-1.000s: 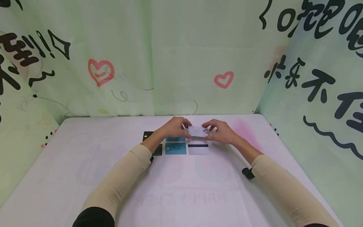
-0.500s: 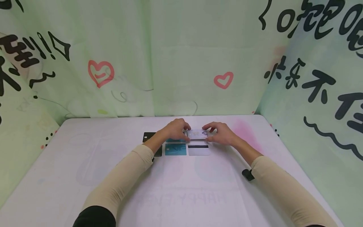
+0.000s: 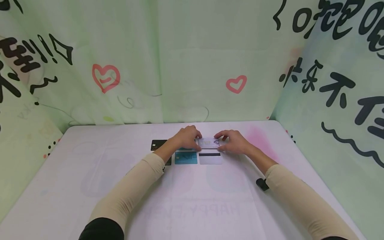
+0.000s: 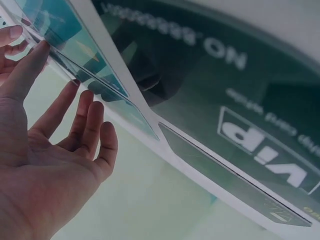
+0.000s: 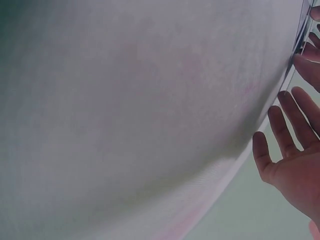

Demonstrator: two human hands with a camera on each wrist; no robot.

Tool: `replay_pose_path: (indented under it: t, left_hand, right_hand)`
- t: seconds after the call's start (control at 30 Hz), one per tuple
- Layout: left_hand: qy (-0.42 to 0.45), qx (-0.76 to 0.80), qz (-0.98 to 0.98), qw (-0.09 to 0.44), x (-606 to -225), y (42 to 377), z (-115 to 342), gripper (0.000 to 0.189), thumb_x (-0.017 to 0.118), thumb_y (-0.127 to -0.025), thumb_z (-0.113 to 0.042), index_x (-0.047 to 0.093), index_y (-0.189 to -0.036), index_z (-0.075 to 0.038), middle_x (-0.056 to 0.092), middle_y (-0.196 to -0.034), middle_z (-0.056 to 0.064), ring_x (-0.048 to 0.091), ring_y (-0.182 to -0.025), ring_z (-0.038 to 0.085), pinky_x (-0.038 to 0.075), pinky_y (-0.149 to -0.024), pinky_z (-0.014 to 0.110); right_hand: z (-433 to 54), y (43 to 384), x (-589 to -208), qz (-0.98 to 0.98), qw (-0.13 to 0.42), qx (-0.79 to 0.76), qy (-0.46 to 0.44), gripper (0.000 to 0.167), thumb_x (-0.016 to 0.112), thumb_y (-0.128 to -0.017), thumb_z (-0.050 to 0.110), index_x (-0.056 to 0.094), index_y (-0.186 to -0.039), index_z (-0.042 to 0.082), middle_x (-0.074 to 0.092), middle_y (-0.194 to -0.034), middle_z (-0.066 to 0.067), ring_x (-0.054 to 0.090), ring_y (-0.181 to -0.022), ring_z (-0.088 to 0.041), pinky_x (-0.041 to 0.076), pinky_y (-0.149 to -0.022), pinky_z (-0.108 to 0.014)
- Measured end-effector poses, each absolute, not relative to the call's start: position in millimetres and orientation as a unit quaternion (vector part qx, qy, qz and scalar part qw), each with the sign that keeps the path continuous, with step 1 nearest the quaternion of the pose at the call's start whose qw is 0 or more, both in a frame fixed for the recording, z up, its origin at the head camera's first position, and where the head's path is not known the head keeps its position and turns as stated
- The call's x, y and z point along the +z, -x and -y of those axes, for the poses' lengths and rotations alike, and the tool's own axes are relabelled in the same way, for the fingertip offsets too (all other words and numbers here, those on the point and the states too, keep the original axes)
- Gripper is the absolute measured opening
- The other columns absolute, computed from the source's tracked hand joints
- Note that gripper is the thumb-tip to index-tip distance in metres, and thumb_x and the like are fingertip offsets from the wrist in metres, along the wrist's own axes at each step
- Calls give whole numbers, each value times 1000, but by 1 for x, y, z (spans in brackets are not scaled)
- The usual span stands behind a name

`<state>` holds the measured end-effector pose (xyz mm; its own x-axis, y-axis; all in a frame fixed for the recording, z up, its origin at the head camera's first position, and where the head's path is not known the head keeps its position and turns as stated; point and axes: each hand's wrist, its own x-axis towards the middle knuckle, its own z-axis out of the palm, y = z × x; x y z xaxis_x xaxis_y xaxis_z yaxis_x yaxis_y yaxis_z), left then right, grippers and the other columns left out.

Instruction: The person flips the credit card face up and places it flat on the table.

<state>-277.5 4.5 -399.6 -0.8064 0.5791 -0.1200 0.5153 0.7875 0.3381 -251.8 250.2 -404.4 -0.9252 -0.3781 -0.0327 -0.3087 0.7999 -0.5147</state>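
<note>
In the head view, a pale lilac card (image 3: 209, 143) lies at the upper right of a group of cards. My left hand (image 3: 186, 138) holds its left end, thumb at the near corner and fingertips at the far one. At the other end, my right hand (image 3: 232, 141) grips it the same way. Just below lies a lilac card with a dark stripe (image 3: 210, 159), and left of that a teal VIP card (image 3: 186, 158). Another teal card is mostly hidden under my left hand. The left wrist view shows my left hand (image 4: 60, 145) beside the cards; the right wrist view shows my right hand (image 5: 295, 165).
A black VIP card (image 3: 157, 144) lies left of the teal ones, with a second black card (image 3: 169, 161) partly behind my left forearm. All rest on a white-pink table (image 3: 192, 200). Green printed curtains (image 3: 186, 60) stand behind and at the sides.
The lilac card has come down toward me from slightly above the table and now lies flat in line above the striped card. Both hands have lowered with it, still at its ends.
</note>
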Motion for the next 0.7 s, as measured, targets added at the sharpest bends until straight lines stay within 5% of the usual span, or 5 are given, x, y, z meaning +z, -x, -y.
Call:
replay_pose_path:
  t: [0.7]
  left_hand:
    - [-288,142,-941,108,-398,272,-2,55,81,-90,-39,68,-137,-14,65,-127,8,57,-117,24,43,-108,50]
  right_hand:
    - [-249,253,-407,-950,68,-243,186,52,85,-83,15,70,-132,12,71,-123,-11,62,-111,-31,46,-97,-46]
